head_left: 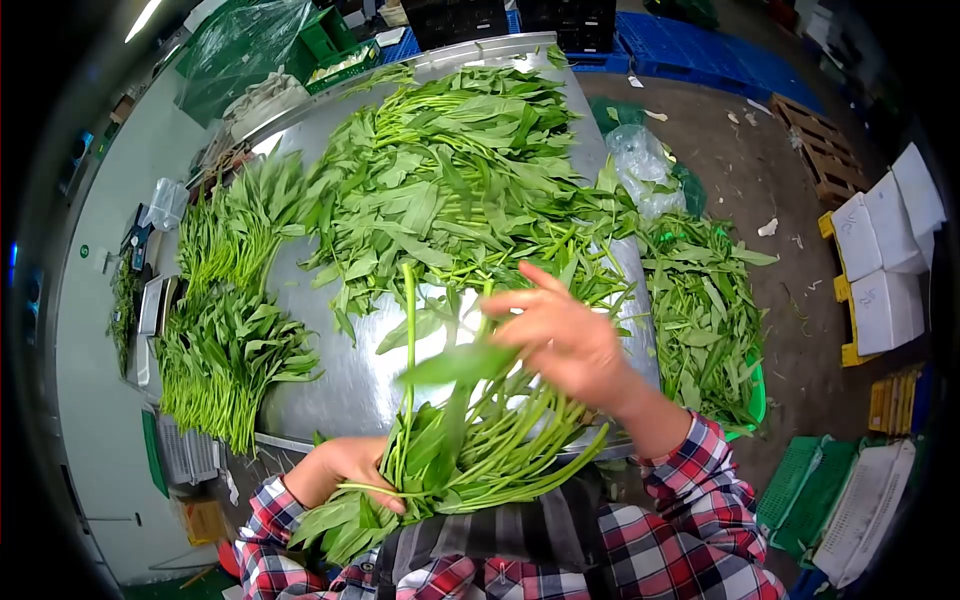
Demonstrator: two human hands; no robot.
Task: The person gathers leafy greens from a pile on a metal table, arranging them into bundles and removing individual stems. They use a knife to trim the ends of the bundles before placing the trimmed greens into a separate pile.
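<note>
My left hand (352, 470) is wrapped round a bunch of leafy green stems (520, 430), held against my body at the table's near edge. Above the bunch, my right hand (560, 335) has its index finger raised and the other fingers curled; a stem and a blurred leaf (462, 364) are by its fingertips, and whether it grips them is unclear. Beyond my hands, a large pile of loose greens (440, 180) covers much of the metal table (310, 375). Two bundles lie at the left edge, an upper one (235, 225) and a lower one (225, 365), stems toward me.
A green basket (757, 392) heaped with greens (700, 310) stands against the table's right side. Clear plastic bags (640, 165) lie beyond it. Farther right are a wooden pallet (820, 150), white boxes (880, 245) and crates (820, 490). A scale (152, 305) stands left.
</note>
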